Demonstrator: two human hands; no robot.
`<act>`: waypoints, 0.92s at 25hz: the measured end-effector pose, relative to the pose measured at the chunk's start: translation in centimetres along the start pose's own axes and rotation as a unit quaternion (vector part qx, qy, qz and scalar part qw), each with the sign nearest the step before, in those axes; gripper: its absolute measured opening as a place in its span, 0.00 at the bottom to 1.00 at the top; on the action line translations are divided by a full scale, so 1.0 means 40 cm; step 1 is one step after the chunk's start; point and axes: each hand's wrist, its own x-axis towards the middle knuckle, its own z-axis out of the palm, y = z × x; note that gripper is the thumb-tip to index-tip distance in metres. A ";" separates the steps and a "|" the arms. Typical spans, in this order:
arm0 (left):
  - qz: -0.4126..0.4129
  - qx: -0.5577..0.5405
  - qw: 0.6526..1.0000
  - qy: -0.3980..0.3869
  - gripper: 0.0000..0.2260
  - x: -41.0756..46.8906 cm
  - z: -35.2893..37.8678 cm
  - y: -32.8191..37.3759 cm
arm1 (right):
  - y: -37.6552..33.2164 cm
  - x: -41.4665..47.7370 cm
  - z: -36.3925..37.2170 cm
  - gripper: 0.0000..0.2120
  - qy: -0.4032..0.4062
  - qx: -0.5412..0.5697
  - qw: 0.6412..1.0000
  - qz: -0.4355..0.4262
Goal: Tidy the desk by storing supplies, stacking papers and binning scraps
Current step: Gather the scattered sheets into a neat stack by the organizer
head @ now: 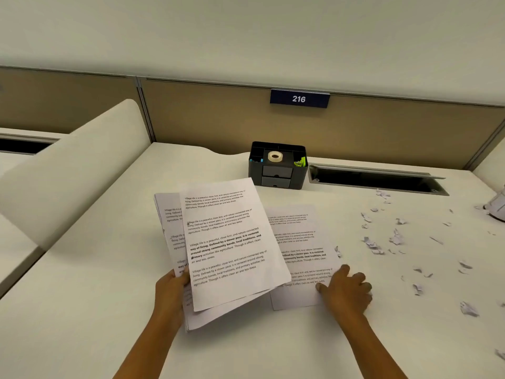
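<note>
The left hand (170, 288) kept its grip clamped on fanned papers (229, 242) above the counter (109, 296). The right hand (345, 287), fingers curled, lay on a loose sheet (300, 242), its grip impossible to tell. Held by one edge, the papers could slide apart toward the scraps (396, 239).

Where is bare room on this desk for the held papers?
Free: the desk left of the stack of papers, toward the side panel, and the near strip between the forearms. Crowded: the right side, with scraps from the cable slot to the near edge, and the loose sheet under the right hand.
</note>
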 end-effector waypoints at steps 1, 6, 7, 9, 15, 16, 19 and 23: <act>-0.003 0.000 1.000 0.002 0.05 0.001 -0.001 0.001 | 0.003 0.006 0.004 0.34 -0.002 0.000 1.000 0.000; -0.014 -0.014 1.000 0.010 0.06 0.006 -0.003 -0.001 | -0.008 0.055 -0.024 0.37 -0.065 0.018 0.997 0.032; -0.014 -0.015 1.000 0.011 0.06 0.007 -0.005 0.000 | -0.010 0.060 -0.027 0.36 -0.075 0.016 0.996 0.035; -0.013 -0.012 1.000 0.013 0.06 0.005 -0.008 0.002 | -0.015 0.057 -0.021 0.29 -0.061 -0.001 0.998 0.028; -0.008 -0.002 1.000 0.027 0.05 0.008 -0.031 0.007 | 0.009 0.029 -0.011 0.08 0.135 0.193 0.972 0.000; -0.007 0.001 1.000 0.029 0.05 0.010 -0.034 0.005 | 0.013 0.025 -0.029 0.07 0.176 0.220 0.959 -0.028; -0.006 0.006 0.999 0.035 0.06 0.015 -0.038 -0.001 | 0.014 0.006 -0.107 0.07 0.288 0.232 0.920 -0.126; -0.002 0.018 0.999 0.035 0.05 0.012 -0.034 -0.003 | -0.005 -0.031 -0.210 0.07 0.361 0.341 0.854 -0.154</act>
